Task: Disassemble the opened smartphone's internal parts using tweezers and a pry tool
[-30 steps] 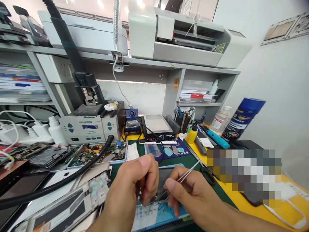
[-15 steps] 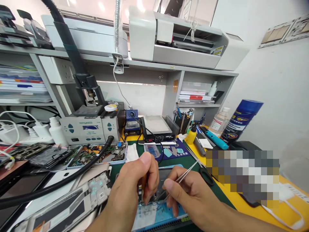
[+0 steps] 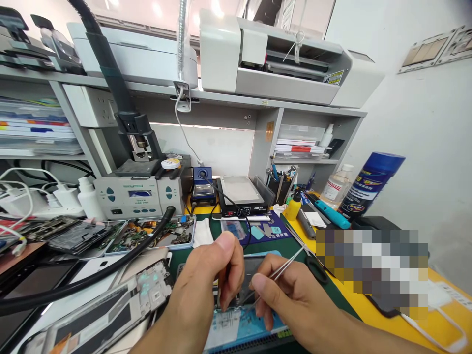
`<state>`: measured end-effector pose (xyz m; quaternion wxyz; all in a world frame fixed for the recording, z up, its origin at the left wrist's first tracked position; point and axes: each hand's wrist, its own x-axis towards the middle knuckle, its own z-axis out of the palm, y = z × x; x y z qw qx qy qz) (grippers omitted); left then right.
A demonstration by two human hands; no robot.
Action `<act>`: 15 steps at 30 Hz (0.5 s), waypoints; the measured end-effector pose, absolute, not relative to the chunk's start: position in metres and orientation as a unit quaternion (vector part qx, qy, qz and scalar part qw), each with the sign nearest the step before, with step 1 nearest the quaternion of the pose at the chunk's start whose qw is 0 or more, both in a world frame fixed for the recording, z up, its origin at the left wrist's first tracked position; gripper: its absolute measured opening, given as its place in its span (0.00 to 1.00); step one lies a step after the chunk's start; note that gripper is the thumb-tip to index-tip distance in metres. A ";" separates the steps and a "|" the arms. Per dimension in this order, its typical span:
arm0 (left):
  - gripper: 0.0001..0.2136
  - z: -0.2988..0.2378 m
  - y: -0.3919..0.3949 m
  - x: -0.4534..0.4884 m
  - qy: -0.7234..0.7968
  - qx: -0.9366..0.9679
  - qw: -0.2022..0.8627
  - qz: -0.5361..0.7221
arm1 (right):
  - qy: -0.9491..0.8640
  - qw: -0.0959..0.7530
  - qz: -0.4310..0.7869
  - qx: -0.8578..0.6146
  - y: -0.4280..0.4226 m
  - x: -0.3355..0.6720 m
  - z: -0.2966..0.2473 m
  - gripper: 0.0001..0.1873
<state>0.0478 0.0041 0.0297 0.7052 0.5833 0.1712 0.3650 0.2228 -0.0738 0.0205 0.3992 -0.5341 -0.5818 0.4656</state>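
Observation:
My left hand (image 3: 206, 280) is closed, thumb pressed against the curled fingers, over the left side of an opened phone (image 3: 252, 265). Whatever it grips is hidden behind the fingers. Thin metal tweezers (image 3: 289, 260) are pinched in my right hand (image 3: 287, 295), their tips pointing down and left toward the phone's inner parts near the left fingertips. A light-blue, partly see-through surface (image 3: 228, 329) lies below both hands. Much of the phone is covered by my hands.
A black hose (image 3: 121, 265) crosses phone parts on the left. A tray of circuit boards (image 3: 180, 231), a soldering station (image 3: 136, 196) and a heating plate (image 3: 243, 191) stand behind. Scissors (image 3: 316, 269), a yellow bottle (image 3: 293, 206) and a spray can (image 3: 370, 187) are on the right.
An orange-brown strip seen between my left fingers earlier is now out of sight. My right hand and the tweezers keep nearly the same pose. The whole view has shifted slightly.

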 end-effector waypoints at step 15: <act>0.29 0.030 0.003 0.047 0.180 0.608 0.675 0.378 | -0.588 0.391 0.456 -0.542 -0.075 0.226 0.020 0.28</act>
